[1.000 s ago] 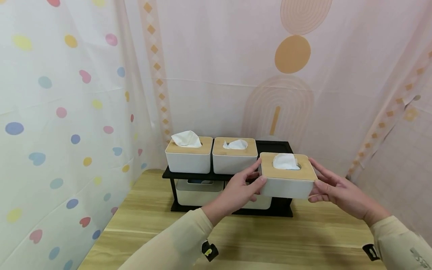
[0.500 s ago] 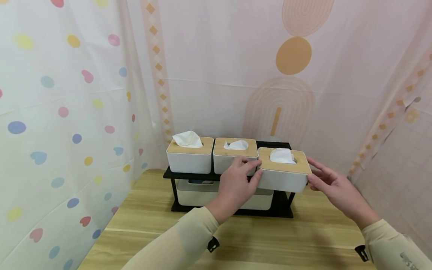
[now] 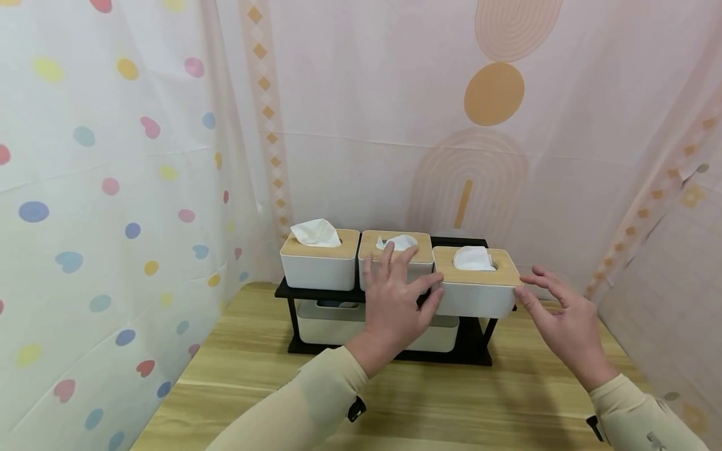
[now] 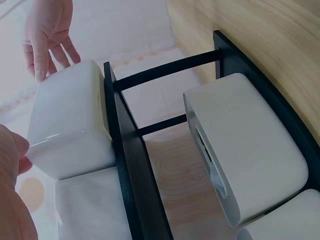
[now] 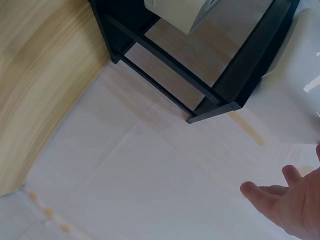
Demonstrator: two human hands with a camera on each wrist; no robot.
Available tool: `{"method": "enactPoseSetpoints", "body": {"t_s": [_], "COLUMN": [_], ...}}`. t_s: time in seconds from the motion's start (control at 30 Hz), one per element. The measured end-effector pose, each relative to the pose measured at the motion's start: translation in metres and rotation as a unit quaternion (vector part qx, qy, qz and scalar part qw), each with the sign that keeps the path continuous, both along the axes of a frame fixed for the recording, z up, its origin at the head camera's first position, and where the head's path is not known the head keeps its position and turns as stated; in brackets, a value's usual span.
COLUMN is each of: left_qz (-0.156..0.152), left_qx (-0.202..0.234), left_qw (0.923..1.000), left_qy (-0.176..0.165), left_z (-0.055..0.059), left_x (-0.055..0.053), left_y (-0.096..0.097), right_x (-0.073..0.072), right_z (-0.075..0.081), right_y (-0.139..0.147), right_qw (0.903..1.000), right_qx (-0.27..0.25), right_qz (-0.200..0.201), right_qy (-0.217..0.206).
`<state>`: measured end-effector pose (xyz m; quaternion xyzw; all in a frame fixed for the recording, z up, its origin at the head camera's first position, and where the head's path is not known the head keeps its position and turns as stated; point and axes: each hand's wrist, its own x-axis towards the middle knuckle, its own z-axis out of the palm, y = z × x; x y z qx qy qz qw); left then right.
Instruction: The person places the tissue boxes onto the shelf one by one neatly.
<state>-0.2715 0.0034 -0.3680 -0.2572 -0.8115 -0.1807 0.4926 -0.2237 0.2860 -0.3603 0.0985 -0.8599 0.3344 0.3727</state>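
A white tissue box with a wooden lid [image 3: 479, 300] sits at the right end of the black rack's upper shelf [image 3: 316, 293], a tissue poking from its slot. My left hand [image 3: 395, 307] spreads its fingers at the left side; thumb and index fingertips are right at that side, the other fingers in front of the middle tissue box [image 3: 369, 240]. At the right side, my right hand [image 3: 570, 326] has its fingers extended, thumb tip right at the front corner. In the left wrist view the box [image 4: 70, 120] stands between both hands, against the shelf edge.
Another tissue box [image 3: 316, 272] stands at the shelf's left end. On the lower tier are grey-white boxes [image 3: 333, 326], partly hidden by my left arm. The rack stands on a wood-grain table [image 3: 254, 363], with a dotted curtain [image 3: 113, 250] at the left and a pinkish one [image 3: 361, 125] behind.
The right tissue box has moved back and left onto the upper shelf, beside the middle one. Both hands have loosened, the left spreading its fingers and the right drawing slightly off the box's side.
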Motion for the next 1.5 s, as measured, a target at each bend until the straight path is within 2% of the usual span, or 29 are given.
{"method": "enactPoseSetpoints", "body": {"t_s": [0.13, 0.27, 0.4, 0.53, 0.67, 0.83, 1.1, 1.3, 1.5], "left_qz": [0.012, 0.03, 0.023, 0.021, 0.032, 0.028, 0.005, 0.012, 0.014], "left_qx": [0.011, 0.013, 0.021, 0.017, -0.013, -0.047, -0.071, -0.096, -0.106], "left_qw": [0.9998, 0.9995, 0.9995, 0.9994, 0.9988, 0.9959, 0.9893, 0.979, 0.9736], "left_qy": [0.01, -0.001, -0.012, -0.022, -0.036, -0.073, -0.128, -0.179, -0.202], "left_z": [0.003, 0.004, 0.006, 0.008, 0.007, 0.005, 0.007, 0.01, 0.011], "left_x": [-0.003, -0.005, -0.007, -0.007, -0.007, -0.006, -0.002, -0.003, -0.003], "left_y": [0.002, 0.004, 0.004, 0.004, 0.0, -0.003, -0.004, -0.004, -0.003], "right_x": [0.0, 0.0, 0.0, 0.002, 0.003, 0.003, 0.003, 0.003, 0.001], "right_z": [0.001, 0.003, 0.004, 0.004, 0.004, 0.003, 0.004, 0.009, 0.012], "right_y": [0.0, 0.0, -0.001, -0.002, -0.003, -0.002, 0.0, 0.003, 0.004], "right_qw": [0.9997, 0.9995, 0.9997, 0.9993, 0.9974, 0.9957, 0.9969, 0.9942, 0.991], "right_qx": [-0.01, -0.012, 0.005, 0.036, 0.06, 0.073, 0.053, 0.061, 0.065], "right_qz": [0.008, 0.018, 0.015, 0.009, 0.02, 0.028, 0.036, 0.032, 0.034], "right_qy": [0.023, 0.023, 0.021, -0.003, -0.035, -0.05, -0.045, -0.083, -0.112]}}
